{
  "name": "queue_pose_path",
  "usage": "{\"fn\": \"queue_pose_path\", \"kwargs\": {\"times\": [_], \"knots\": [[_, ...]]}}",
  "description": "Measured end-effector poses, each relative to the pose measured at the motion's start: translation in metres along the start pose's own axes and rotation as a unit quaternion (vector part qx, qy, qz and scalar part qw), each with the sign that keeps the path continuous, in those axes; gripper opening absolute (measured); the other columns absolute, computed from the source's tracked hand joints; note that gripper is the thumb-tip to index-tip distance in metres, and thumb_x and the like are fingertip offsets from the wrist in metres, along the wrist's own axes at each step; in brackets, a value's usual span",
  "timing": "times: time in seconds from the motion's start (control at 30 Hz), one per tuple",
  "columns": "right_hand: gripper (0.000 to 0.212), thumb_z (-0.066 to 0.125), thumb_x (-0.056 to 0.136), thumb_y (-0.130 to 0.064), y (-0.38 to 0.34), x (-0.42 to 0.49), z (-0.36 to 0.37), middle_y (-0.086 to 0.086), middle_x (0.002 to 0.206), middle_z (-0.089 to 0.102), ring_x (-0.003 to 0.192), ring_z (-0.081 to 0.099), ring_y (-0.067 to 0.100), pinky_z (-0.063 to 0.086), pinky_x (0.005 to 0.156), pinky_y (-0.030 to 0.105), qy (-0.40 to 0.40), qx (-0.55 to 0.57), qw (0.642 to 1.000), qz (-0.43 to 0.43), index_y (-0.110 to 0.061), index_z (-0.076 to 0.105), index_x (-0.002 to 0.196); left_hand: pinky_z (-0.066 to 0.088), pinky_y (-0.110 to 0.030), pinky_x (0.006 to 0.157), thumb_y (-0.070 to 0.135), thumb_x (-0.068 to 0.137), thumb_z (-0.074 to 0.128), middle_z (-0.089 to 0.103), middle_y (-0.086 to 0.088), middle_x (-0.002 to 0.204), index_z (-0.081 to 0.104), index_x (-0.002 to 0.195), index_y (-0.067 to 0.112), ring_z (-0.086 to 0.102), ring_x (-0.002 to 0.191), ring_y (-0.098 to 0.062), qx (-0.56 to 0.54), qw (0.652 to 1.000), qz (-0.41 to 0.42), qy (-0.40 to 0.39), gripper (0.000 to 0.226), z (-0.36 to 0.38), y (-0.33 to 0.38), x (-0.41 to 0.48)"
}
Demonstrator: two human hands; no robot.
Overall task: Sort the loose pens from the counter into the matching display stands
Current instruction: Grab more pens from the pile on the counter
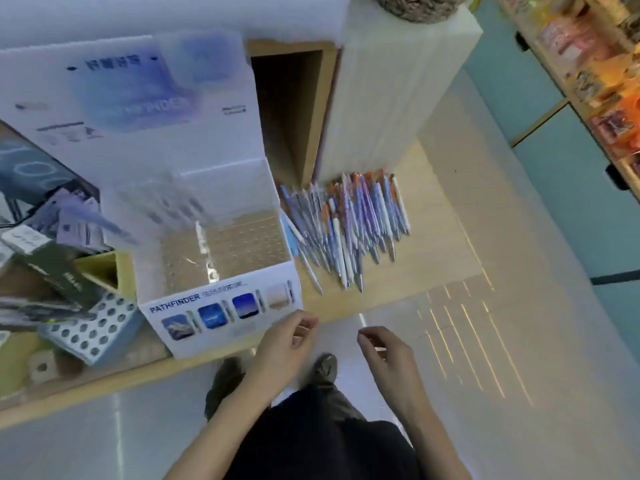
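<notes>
Pens (346,223) lie in a loose fan on the bench (426,271), right of centre in the frame, just beside the right wall of the white PATHFINDER stand (221,315). The stand's hole tray (249,244) shows open holes on its right half. The left half is blurred, so we cannot tell what it holds.

We judge the sorting to be at its very start, with the hands between picks. Our left hand (289,341) hovers at the stand's near right corner, and our right hand (382,348) is over the floor (502,358), just off the bench edge. Each grip is loosely curled, and we see nothing held in either.

The next move, as we read it, calls for a reach up-frame to the heap, a pinch on one topmost barrel, and a match of its colour against the pictures on the stand's front.

Room is good to the right of the heap, where bare bench runs to the corner. Up-frame the heap is hemmed in by the white foam block (398,109) and the wooden box (294,109), and leftward by the stand wall. The lowest pen tips lie near the bench's front edge, so a careless sweep could roll some onto the floor.
</notes>
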State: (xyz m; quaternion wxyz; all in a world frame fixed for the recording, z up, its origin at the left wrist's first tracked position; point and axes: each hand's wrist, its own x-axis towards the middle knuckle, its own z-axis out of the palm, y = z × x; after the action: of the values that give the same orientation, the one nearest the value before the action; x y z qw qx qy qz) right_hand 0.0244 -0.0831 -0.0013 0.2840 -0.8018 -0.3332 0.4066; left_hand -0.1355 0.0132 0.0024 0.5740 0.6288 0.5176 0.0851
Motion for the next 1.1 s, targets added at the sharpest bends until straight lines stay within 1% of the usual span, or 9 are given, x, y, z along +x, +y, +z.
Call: {"fn": "queue_pose_path", "kwargs": {"times": [0.13, 0.2, 0.4, 0.5, 0.67, 0.73, 0.83, 0.93, 1.1], "knots": [[0.017, 0.055, 0.096, -0.024, -0.011, 0.06, -0.035, -0.007, 0.1, 0.067, 0.09, 0.059, -0.001, 0.046, 0.075, 0.017, -0.034, -0.054, 0.997, -0.05, -0.017, 0.066, 0.106, 0.043, -0.008, 0.08, 0.014, 0.094, 0.057, 0.062, 0.012, 0.104, 0.058, 0.106, 0.027, 0.058, 0.096, 0.001, -0.021, 1.0, 0.001, 0.018, 0.018, 0.008, 0.021, 0.029], [0.023, 0.055, 0.096, -0.025, -0.019, 0.09, -0.045, -0.001, 0.107, 0.067, 0.094, 0.059, 0.008, 0.047, 0.078, 0.025, -0.037, -0.078, 0.994, -0.071, -0.012, 0.065, 0.112, 0.045, -0.017, 0.088, 0.017, 0.095, 0.056, 0.06, 0.011, 0.111, 0.057, 0.112, 0.027, 0.057, 0.103, -0.003, -0.042, 0.999, -0.01, 0.028, 0.02, 0.007, 0.027, 0.047], [0.034, 0.059, 0.094, -0.025, -0.043, 0.175, -0.069, 0.008, 0.123, 0.056, 0.113, 0.052, 0.021, 0.04, 0.091, 0.027, 0.117, -0.045, 0.991, -0.054, -0.009, 0.057, 0.124, 0.036, -0.024, 0.099, 0.03, 0.09, 0.061, 0.045, 0.009, 0.131, 0.042, 0.134, 0.02, 0.043, 0.12, -0.005, -0.046, 0.997, -0.004, 0.061, 0.048, 0.013, 0.061, 0.115], [0.051, 0.062, 0.091, -0.027, -0.053, 0.222, -0.081, 0.015, 0.134, 0.048, 0.121, 0.048, 0.028, 0.042, 0.1, 0.04, 0.109, -0.039, 0.993, 0.014, -0.004, 0.046, 0.134, 0.032, -0.027, 0.101, 0.036, 0.085, 0.067, 0.036, -0.003, 0.14, 0.036, 0.139, 0.013, 0.038, 0.127, -0.015, -0.003, 0.987, -0.028, 0.161, 0.066, 0.021, 0.077, 0.151], [0.07, 0.067, 0.088, -0.033, -0.05, 0.27, -0.08, 0.018, 0.139, 0.044, 0.128, 0.041, 0.033, 0.035, 0.105, 0.039, 0.078, -0.044, 0.995, 0.044, 0.0, 0.036, 0.141, 0.018, -0.045, 0.116, 0.045, 0.077, 0.072, 0.011, -0.02, 0.153, 0.015, 0.147, 0.004, 0.01, 0.143, -0.033, 0.051, 0.942, -0.149, 0.297, 0.099, 0.032, 0.07, 0.187], [0.072, 0.068, 0.087, -0.036, -0.047, 0.277, -0.078, 0.014, 0.133, 0.046, 0.122, 0.044, 0.029, 0.038, 0.102, 0.039, 0.059, 0.012, 0.996, 0.059, -0.002, 0.036, 0.141, 0.015, -0.045, 0.117, 0.053, 0.075, 0.07, 0.011, -0.02, 0.154, 0.013, 0.148, 0.003, 0.009, 0.143, -0.033, 0.048, 0.935, -0.159, 0.314, 0.106, 0.035, 0.065, 0.191], [0.055, 0.069, 0.086, -0.037, -0.049, 0.283, -0.073, 0.002, 0.102, 0.054, 0.093, 0.052, 0.019, 0.044, 0.079, 0.028, 0.011, 0.119, 0.988, 0.095, -0.005, 0.05, 0.126, 0.018, -0.044, 0.115, 0.061, 0.067, 0.072, 0.019, -0.019, 0.152, 0.015, 0.149, 0.005, 0.015, 0.141, -0.032, -0.01, 0.923, -0.173, 0.344, 0.114, 0.035, 0.067, 0.199], [0.037, 0.073, 0.082, -0.039, -0.053, 0.285, -0.064, 0.002, 0.078, 0.058, 0.073, 0.054, 0.022, 0.048, 0.07, 0.039, -0.015, 0.099, 0.993, 0.064, -0.008, 0.062, 0.099, 0.02, -0.044, 0.116, 0.063, 0.064, 0.072, 0.023, -0.021, 0.151, 0.015, 0.149, 0.005, 0.019, 0.141, -0.034, -0.027, 0.918, -0.191, 0.347, 0.118, 0.034, 0.066, 0.204], [0.074, 0.073, 0.077, -0.05, -0.052, 0.283, -0.057, 0.017, 0.124, 0.054, 0.117, 0.051, 0.035, 0.043, 0.1, 0.049, -0.031, 0.054, 0.997, 0.055, -0.003, 0.05, 0.13, 0.018, -0.052, 0.115, 0.096, 0.048, 0.041, 0.021, -0.016, 0.154, 0.011, 0.15, 0.011, 0.017, 0.142, -0.034, -0.015, 0.929, -0.207, 0.307, 0.137, 0.043, 0.065, 0.201]]}}
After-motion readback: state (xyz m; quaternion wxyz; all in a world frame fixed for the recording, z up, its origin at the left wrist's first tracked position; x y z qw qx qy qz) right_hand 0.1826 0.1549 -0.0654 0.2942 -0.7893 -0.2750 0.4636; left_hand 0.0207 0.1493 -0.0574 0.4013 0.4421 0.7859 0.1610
